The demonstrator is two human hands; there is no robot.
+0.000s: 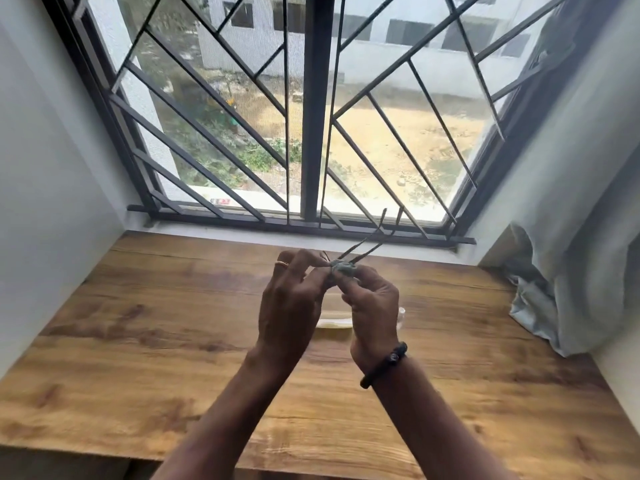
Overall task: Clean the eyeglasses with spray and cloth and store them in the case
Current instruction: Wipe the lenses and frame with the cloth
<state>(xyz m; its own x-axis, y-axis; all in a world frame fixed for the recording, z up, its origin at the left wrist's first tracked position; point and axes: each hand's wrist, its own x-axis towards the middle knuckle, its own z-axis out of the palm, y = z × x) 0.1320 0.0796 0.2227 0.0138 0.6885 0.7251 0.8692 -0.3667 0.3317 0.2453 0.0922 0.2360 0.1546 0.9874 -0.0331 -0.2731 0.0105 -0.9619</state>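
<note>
Grip: left hand (291, 299) pinches eyeglasses (367, 241), right hand (373, 306) pinches cloth (343, 268).

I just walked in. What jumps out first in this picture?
Two hands are raised over the wooden table: the left hand pinches the eyeglasses, whose thin arms point toward the window, while the right hand pinches a grey cloth against them. Behind, a dark window grille fills the upper view.

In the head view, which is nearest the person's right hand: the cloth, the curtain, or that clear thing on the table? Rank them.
1. The cloth: pinched in the right hand, against the eyeglasses.
2. The clear thing: on the table, just beneath that hand.
3. The curtain: far right, bunched by the wall.
</note>
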